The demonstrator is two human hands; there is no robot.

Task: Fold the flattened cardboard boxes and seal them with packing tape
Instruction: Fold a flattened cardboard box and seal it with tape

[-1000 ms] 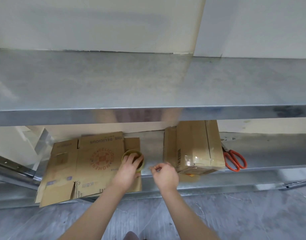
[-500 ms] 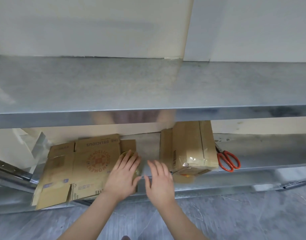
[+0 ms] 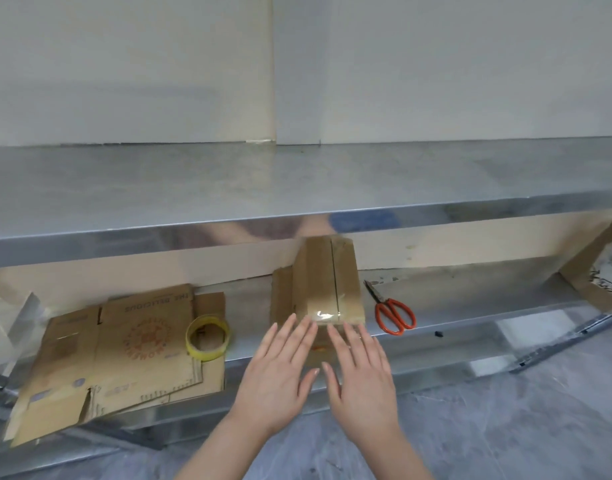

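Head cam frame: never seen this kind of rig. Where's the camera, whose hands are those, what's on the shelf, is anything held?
There is no machine here: a person works with bare hands, and the one camera sits on their head, looking forward and down. The left hand and right hand lie flat, fingers straight, against the near end of a folded cardboard box, where clear tape covers its seam. Nothing is held. The box stands on the lower metal shelf. To its left lie flattened boxes with a yellow tape roll on top; to its right, orange-handled scissors. Another box shows partly at the far right.
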